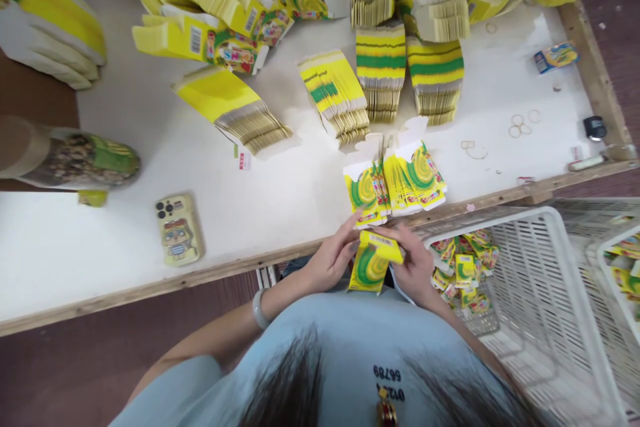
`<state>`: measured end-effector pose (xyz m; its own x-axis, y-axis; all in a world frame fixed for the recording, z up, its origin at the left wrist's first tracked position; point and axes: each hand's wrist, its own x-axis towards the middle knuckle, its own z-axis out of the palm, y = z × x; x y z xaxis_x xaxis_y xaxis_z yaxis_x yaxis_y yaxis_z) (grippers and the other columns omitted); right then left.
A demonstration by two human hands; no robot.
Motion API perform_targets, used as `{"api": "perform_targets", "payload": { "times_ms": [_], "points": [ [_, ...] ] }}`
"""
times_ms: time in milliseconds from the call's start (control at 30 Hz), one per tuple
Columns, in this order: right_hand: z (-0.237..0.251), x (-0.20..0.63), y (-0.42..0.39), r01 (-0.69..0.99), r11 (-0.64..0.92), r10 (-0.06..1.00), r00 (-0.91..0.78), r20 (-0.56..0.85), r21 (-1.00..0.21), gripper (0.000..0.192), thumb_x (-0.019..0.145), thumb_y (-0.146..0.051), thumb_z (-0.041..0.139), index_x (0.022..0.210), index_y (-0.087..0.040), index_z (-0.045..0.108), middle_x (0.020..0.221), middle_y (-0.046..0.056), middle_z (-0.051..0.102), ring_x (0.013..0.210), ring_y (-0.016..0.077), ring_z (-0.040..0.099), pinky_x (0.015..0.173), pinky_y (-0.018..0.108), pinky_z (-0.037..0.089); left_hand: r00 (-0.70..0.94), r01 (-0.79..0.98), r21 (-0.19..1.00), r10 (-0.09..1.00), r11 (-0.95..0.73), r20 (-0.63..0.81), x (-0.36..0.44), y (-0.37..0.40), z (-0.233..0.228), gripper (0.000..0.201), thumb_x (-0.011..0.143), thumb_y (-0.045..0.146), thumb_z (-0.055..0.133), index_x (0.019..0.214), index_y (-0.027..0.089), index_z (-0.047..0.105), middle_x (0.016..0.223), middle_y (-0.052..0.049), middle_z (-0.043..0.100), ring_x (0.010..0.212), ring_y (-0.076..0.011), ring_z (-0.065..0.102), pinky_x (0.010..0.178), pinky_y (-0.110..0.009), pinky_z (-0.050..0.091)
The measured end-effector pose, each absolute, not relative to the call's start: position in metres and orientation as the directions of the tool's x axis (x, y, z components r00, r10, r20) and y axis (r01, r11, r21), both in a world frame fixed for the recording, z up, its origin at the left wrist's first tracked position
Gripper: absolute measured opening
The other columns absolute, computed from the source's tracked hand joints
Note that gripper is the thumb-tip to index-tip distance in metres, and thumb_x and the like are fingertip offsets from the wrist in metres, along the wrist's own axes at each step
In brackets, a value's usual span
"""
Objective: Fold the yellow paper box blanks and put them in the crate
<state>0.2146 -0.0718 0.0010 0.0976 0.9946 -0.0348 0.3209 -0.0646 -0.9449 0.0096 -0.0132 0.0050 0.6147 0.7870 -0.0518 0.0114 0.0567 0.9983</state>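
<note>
Head view: gripping small yellow-green printed cardboard carton (374, 262) between left hand (331, 259) and right hand (415, 267), both clamped on it, long axis running toward chest, tilted.

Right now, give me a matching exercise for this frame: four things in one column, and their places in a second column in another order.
Things:
1. phone
2. white crate
3. yellow box
4. rubber bands

Places:
A. held between the left hand and right hand
B. lying flat on the table, left of the hands
C. loose on the table, far right
D. beside the table edge, right of the person

Pairs: 1-B, 2-D, 3-A, 4-C
</note>
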Motion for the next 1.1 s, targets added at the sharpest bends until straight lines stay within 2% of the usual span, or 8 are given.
{"api": "perform_targets", "payload": {
  "times_ms": [133,333,533,733,833,933,1033,1100],
  "points": [
    [0.011,0.227,-0.065,0.368,0.117,0.988,-0.135,0.072,-0.923,0.057,0.081,-0.072,0.072,0.118,-0.029,0.077,0.131,0.012,0.075,0.125,0.0338,0.07,0.106,0.054,0.057,0.603,0.126,0.988,0.784,0.091,-0.149,0.006,-0.011,0.01,0.057,0.103,0.06,0.04,0.133,0.018,0.067,0.108,-0.013,0.078,0.085,-0.0217,0.072,0.081,-0.035,0.06],
    [0.026,0.211,-0.069,0.08,-0.304,0.946,-0.089,-0.311,-0.949,0.046,0.092,-0.039,0.071,0.135,-0.026,0.062,0.111,0.008,0.08,0.092,0.0203,0.079,0.076,0.032,0.066,0.586,0.149,0.986,0.798,0.07,-0.145,0.009,-0.007,0.019,0.043,0.103,0.047,0.049,0.127,0.017,0.068,0.101,-0.011,0.078,0.086,-0.0198,0.072,0.082,-0.033,0.059],
    [0.033,0.219,-0.066,-0.011,-0.389,0.915,-0.121,-0.385,-0.921,0.044,0.086,-0.031,0.075,0.128,-0.027,0.064,0.105,0.003,0.079,0.079,0.0162,0.076,0.07,0.028,0.065,0.605,0.163,0.983,0.778,0.088,-0.17,0.008,-0.012,0.015,0.041,0.105,0.046,0.046,0.127,0.016,0.063,0.098,-0.009,0.076,0.074,-0.0163,0.069,0.068,-0.028,0.057],
    [0.026,0.222,-0.07,-0.125,-0.417,0.908,-0.093,-0.408,-0.9,0.039,0.09,-0.048,0.072,0.124,-0.03,0.074,0.095,0.003,0.081,0.081,0.0198,0.078,0.074,0.034,0.068,0.746,0.201,0.93,0.663,-0.306,0.057,0.006,0.012,0.01,0.039,0.108,0.045,0.04,0.124,0.019,0.065,0.106,-0.01,0.076,0.087,-0.0194,0.073,0.077,-0.03,0.058],
    [0.023,0.252,-0.085,-0.022,-0.396,0.911,0.119,-0.396,-0.918,0.031,0.091,-0.049,0.07,0.117,-0.033,0.076,0.093,0.002,0.081,0.076,0.02,0.077,0.066,0.031,0.066,0.729,0.223,0.768,0.626,-0.6,0.277,0.019,0.063,0.009,0.041,0.106,0.05,0.042,0.112,0.019,0.069,0.096,-0.01,0.074,0.09,-0.0224,0.069,0.083,-0.035,0.055],
    [0.026,0.316,-0.108,0.267,-0.396,0.908,0.259,-0.33,-0.879,0.034,0.093,-0.05,0.066,0.116,-0.027,0.075,0.104,0.009,0.08,0.088,0.023,0.077,0.078,0.034,0.066,0.502,0.534,0.605,0.798,-0.59,0.334,0.038,0.128,0.004,0.052,0.093,0.057,0.065,0.124,0.014,0.063,0.12,-0.019,0.069,0.117,-0.0326,0.061,0.102,-0.048,0.048],
    [0.033,0.372,-0.128,0.751,-0.376,0.925,0.333,-0.18,-0.543,0.05,0.093,-0.057,0.059,0.125,-0.021,0.071,0.113,0.016,0.077,0.105,0.0337,0.074,0.095,0.053,0.061,0.533,0.64,0.526,0.817,-0.559,0.22,0.051,0.176,-0.003,0.044,0.087,0.05,0.076,0.11,0.013,0.067,0.108,-0.016,0.07,0.108,-0.0324,0.062,0.096,-0.046,0.05],
    [0.038,0.381,-0.13,0.88,-0.323,0.941,0.338,-0.02,-0.349,0.057,0.094,-0.056,0.056,0.133,-0.016,0.066,0.12,0.02,0.074,0.116,0.0388,0.07,0.103,0.061,0.054,0.624,0.615,0.492,0.762,-0.616,0.173,0.052,0.19,-0.004,0.028,0.094,0.043,0.069,0.093,0.015,0.07,0.093,-0.012,0.071,0.096,-0.0285,0.064,0.089,-0.042,0.051]
  ]
}}
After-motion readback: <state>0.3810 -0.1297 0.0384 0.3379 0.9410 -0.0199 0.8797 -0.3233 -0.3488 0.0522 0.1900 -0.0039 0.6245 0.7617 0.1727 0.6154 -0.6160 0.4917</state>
